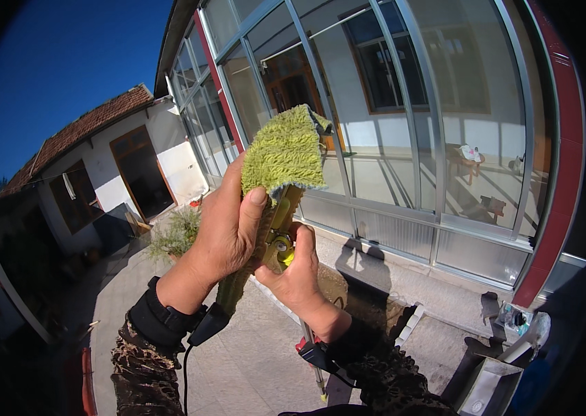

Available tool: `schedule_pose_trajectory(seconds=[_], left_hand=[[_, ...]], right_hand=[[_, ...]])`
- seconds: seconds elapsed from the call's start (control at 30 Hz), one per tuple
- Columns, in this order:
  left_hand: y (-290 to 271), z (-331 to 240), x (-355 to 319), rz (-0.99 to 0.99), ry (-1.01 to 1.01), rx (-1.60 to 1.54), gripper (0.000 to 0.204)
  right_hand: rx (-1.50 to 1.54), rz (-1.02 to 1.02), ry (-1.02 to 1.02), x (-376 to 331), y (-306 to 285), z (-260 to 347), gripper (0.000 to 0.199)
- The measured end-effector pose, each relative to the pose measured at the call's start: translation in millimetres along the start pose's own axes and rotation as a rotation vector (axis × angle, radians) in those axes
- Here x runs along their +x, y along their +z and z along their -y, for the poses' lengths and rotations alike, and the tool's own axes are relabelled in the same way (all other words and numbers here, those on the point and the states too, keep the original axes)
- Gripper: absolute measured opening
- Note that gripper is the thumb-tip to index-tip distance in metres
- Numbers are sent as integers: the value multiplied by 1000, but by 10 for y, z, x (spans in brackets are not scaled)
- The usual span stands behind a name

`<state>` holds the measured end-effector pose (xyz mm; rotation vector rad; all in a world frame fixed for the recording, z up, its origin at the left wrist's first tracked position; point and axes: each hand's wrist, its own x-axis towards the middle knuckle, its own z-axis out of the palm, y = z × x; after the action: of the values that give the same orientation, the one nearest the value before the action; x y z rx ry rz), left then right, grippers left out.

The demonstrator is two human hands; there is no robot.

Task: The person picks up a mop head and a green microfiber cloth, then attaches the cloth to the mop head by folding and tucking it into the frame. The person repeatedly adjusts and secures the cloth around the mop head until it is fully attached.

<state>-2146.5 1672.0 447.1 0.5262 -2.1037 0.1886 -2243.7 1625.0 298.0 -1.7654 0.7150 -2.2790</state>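
Note:
In front of me I hold up a mop head with a fuzzy yellow-green cloth pad (282, 149) that folds over its top end. My left hand (222, 225) is closed around its left side, the thumb pressed just under the pad's upper flap. A strip of the cloth runs down below that hand. At the head's middle sits a yellow-green plastic joint (282, 248). My right hand (298, 281) is closed on this joint from the right and below. Under it a thin silver pole (317, 371) with a red part slants down; whether it connects to the joint is hidden.
A tall glass wall (390, 149) in metal frames stands ahead, bordered by a dark red post (549, 256). Behind the glass is a small stool (469, 163). A leafy plant (176, 232) grows at the left. A metal box (492, 388) lies at the lower right.

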Motion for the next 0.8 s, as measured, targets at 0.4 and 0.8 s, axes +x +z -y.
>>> schedule_pose_trajectory(seconds=[0.4,0.8], left_hand=[[158,-18,-165,-76,76,36,56],[109,72,-209,-77,126,118,53]], right_hand=[[145,32,-2,-148,-157,11,71],[69,67,-1,-151,-122,31,71]])
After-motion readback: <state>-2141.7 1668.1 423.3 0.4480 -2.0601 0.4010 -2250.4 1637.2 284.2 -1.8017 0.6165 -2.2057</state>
